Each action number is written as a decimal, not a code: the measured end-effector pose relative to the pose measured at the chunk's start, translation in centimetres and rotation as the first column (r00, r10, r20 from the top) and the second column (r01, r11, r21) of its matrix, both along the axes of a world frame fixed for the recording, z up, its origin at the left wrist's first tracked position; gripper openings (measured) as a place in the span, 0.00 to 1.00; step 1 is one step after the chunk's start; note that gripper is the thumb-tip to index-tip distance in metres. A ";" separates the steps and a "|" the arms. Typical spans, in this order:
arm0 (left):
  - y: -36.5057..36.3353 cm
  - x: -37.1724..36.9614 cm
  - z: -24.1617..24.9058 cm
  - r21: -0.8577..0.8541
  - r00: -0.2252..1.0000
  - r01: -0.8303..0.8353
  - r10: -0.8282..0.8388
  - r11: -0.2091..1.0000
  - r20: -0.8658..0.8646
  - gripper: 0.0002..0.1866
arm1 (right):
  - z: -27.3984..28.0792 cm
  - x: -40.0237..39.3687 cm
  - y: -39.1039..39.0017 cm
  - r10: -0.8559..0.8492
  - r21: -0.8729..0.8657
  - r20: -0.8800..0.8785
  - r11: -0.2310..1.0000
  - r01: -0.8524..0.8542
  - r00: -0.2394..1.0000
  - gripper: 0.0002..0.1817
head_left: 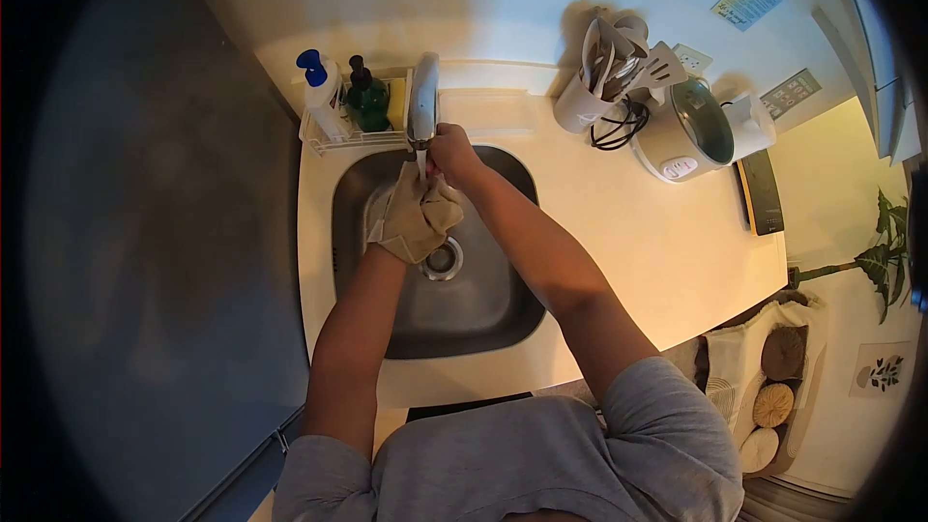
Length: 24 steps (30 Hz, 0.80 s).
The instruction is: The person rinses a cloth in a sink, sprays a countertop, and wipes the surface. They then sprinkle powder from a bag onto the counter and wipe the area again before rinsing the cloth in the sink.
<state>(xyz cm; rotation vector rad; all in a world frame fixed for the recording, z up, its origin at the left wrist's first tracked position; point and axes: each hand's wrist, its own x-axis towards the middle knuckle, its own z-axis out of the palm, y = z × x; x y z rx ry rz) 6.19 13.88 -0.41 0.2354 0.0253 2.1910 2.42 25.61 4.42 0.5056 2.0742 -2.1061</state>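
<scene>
A beige cloth (416, 217) is draped over my left hand inside the steel sink (454, 319). The left forearm (353, 329) runs up to it, while the fingers are hidden beneath the fabric. My right hand (454, 157) is closed beside the faucet (423, 101), touching the cloth's upper edge; its fingertips are partly hidden, so what they grip is hard to make out. Water (421, 164) runs from the spout onto the cloth. Just below the cloth, the round drain (443, 259) shows.
Left of the faucet, a wire rack (338, 143) holds a blue-topped pump bottle (324, 87), a green bottle (367, 101) and a yellow sponge (396, 101). On the right of the counter (638, 251) stand a utensil holder (580, 104) and a white cooker (672, 140).
</scene>
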 end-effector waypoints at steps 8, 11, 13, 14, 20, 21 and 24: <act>-1.6 -0.5 1.5 -0.443 0.943 -0.043 -0.110 0.895 -0.314 0.14 | -6.8 5.2 2.1 0.033 -0.122 -0.005 0.992 -0.033 0.999 0.23; -4.3 0.2 0.3 -0.460 0.995 -0.059 0.017 0.886 -0.096 0.18 | -7.5 6.5 4.3 0.091 -0.392 0.017 0.917 -0.077 0.996 0.27; -5.4 1.2 -0.3 -0.478 0.984 -0.053 0.126 0.877 0.122 0.22 | -6.5 7.2 4.4 -0.009 -0.599 -0.078 0.799 -0.040 0.997 0.27; -5.4 1.4 -0.6 -0.487 0.958 -0.045 0.177 0.872 0.228 0.24 | -5.7 7.5 3.4 -0.025 -0.802 -0.047 0.597 -0.023 0.999 0.26; -1.7 2.3 -23.0 -0.180 0.828 -0.553 0.513 0.813 -0.226 0.22 | -7.9 9.1 -4.4 0.140 0.318 -0.500 0.948 0.030 0.855 0.05; 0.5 2.9 -17.1 -0.189 0.830 -0.552 0.512 0.812 -0.223 0.22 | -7.5 9.2 -4.7 0.025 0.357 -0.384 0.926 0.123 0.923 0.05; 0.8 4.5 -7.1 -0.914 0.908 0.091 0.344 0.396 0.240 0.19 | -8.2 8.5 -2.5 -0.122 0.474 -0.268 0.847 0.241 0.956 0.08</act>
